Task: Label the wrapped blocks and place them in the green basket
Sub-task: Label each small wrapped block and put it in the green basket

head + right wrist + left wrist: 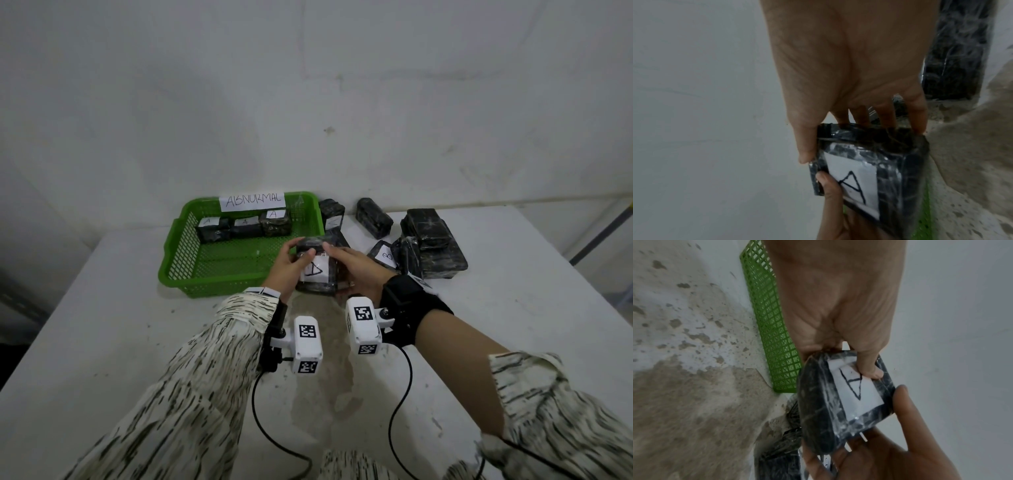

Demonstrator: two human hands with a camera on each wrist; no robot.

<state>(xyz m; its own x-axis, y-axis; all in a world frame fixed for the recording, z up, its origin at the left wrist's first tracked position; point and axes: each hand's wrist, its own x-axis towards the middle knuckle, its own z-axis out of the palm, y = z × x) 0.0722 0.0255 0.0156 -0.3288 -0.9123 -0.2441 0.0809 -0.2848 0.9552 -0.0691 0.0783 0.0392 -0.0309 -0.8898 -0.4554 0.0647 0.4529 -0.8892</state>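
Head view: stained white table (445, 342), grey wall (308, 85)

My head camera sits high and looks forward and down across the table (137, 342) toward the back wall, wide enough to take in both forearms and the green basket (178, 246). The left wrist camera looks along the left hand (838, 296) at very close range, its frame rolled so the tabletop fills the left side. The right wrist camera does the same along the right hand (849, 65) — table on its right side. All three views share one spot: the wrapped block (317, 274) held between both hands, its white label (855, 391) facing each lens.
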